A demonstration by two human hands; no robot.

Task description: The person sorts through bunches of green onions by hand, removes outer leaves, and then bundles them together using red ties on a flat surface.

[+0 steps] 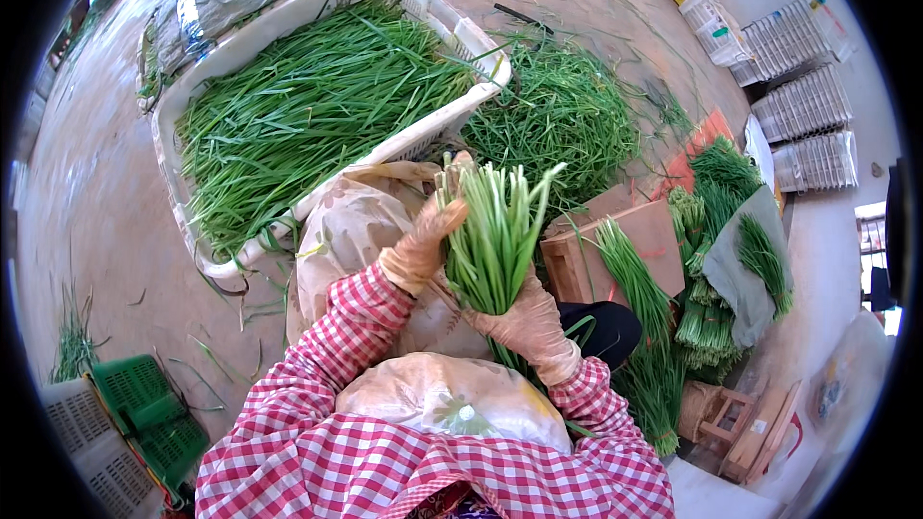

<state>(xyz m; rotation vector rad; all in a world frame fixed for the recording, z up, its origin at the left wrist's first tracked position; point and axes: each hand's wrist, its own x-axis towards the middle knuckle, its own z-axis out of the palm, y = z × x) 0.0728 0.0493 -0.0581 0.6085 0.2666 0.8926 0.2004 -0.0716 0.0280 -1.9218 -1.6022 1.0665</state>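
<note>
Bare concrete floor (106, 221) spreads all around, strewn with loose green stalks. Toward its far edge a white plastic crate (452, 29) lies heaped with long chive leaves (308, 106), and a loose pile of more greens (562, 115) lies just beside the crate's right corner. Both gloved hands hold one bunch of chives (495, 235) upright over the lap: the left hand (420, 252) has its fingers curled on the bunch's upper side, the right hand (529, 325) is clamped round the lower stems. The step in hand looks like evening up and gathering the bunch; next it would need the tips levelled and the grip kept tight. Tied bundles (707, 317) lie stacked to the right, near a cardboard box (635, 250).
</note>
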